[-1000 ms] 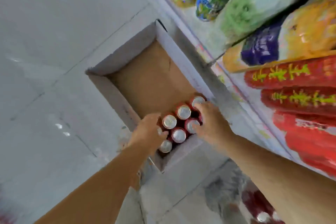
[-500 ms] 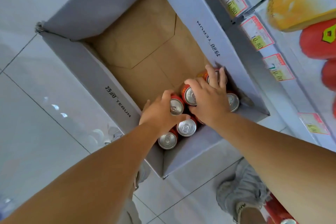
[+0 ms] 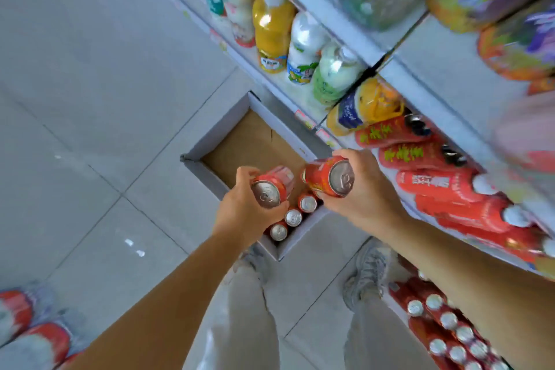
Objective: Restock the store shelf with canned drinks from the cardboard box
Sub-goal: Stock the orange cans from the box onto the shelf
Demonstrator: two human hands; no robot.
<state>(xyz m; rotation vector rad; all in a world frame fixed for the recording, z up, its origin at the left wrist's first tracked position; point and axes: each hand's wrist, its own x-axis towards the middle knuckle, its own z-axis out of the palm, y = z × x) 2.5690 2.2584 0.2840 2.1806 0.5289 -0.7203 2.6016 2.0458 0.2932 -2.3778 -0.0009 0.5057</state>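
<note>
Our left hand (image 3: 240, 215) is curled tight round a red can (image 3: 267, 192). There may be a second can tucked behind it, but that part is blurry, so we cannot tell. Our right hand (image 3: 363, 198) grips the other red can (image 3: 329, 177) round its side, with the shiny top facing us. Both hands are up above the cardboard box (image 3: 216, 126), which sits on the floor (image 3: 90, 99) just beside the bottom of the shelf (image 3: 432, 75). We think the box is put so close so that each lift from box to shelf is short. We hold the cans by their sides because our fingers can wrap round them there and they will not slip. Three spare cans (image 3: 292, 217) stand in a row in the near corner of the box. The far part shows only its brown bottom, so we guess most of the job is done. On the right, red bottles (image 3: 435, 186) lie on the shelf, and low down near us the shelf cans (image 3: 447, 321) stand in rows with their tops up. That looks like the place for ours, so we should turn right and set them down standing, gently, so they do not knock the others over
</note>
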